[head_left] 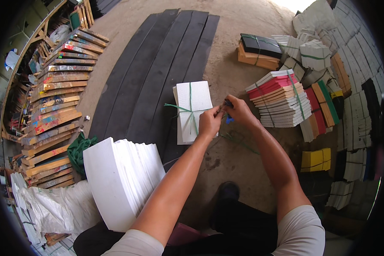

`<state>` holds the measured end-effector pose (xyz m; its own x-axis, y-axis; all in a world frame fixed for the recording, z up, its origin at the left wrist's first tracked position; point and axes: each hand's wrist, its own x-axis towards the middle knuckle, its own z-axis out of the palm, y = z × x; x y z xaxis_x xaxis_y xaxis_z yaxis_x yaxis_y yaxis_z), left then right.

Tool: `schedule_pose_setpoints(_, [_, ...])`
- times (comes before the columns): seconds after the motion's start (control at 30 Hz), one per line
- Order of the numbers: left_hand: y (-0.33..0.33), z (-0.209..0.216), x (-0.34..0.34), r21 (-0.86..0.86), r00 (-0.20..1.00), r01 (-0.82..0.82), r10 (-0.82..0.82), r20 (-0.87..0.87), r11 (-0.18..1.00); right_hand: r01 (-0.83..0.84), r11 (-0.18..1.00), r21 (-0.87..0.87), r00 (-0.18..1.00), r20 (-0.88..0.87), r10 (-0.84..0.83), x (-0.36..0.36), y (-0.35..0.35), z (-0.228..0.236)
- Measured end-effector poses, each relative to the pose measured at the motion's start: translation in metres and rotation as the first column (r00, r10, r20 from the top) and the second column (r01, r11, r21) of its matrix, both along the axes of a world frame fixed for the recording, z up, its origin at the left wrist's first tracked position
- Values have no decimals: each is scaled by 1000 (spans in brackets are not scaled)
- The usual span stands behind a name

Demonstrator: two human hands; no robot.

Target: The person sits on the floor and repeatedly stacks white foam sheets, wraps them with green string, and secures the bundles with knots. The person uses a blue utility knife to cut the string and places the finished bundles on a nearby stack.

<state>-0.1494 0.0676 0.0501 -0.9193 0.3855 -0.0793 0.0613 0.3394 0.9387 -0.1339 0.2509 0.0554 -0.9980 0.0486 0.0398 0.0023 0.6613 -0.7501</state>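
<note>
A bundle of white sheets (200, 92) lies on the dark boards in front of me, bound crosswise with green string (190, 112) knotted on top. Just right of it my two hands meet. My left hand (210, 121) is closed in a pinch, its fingertips against those of my right hand (240, 112). The right fingers are curled round something small and dark, mostly hidden. A scrap of bright blue (229, 119) shows below them. Near my left forearm a tall stack of white sheets (111, 183) stands tilted.
Paint-stained wooden frames (59, 89) line the left side, with a green cloth (79, 149) beside them. Tied stacks of red, tan and white sheets (281, 100) stand at right, near a black-topped bundle (260, 45) and a yellow bundle (315, 160). Loose green string (243, 144) lies on the floor.
</note>
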Motion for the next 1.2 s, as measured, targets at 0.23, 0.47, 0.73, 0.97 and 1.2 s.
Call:
schedule_pose_setpoints(0.23, [-17,-55,3,33,959,-240,232,164,970,423,519,-742,802,574,167,5,39,-36])
schedule_pose_setpoints(0.47, [-5,-41,79,-437,929,276,-354,-108,856,393,887,-242,882,372,-290,10,66,-83])
schedule_pose_setpoints(0.73, [-51,-41,3,-538,926,-376,287,-245,754,132,990,-40,954,277,-116,-15,-20,-77])
schedule_pose_setpoints(0.97, [-59,-74,-11,-567,942,-334,241,-235,753,29,999,32,989,141,-33,-1,-79,-34])
schedule_pose_setpoints(1.2, [-56,-92,-8,-292,868,-488,491,-67,823,-62,992,112,996,72,55,0,-88,-49])
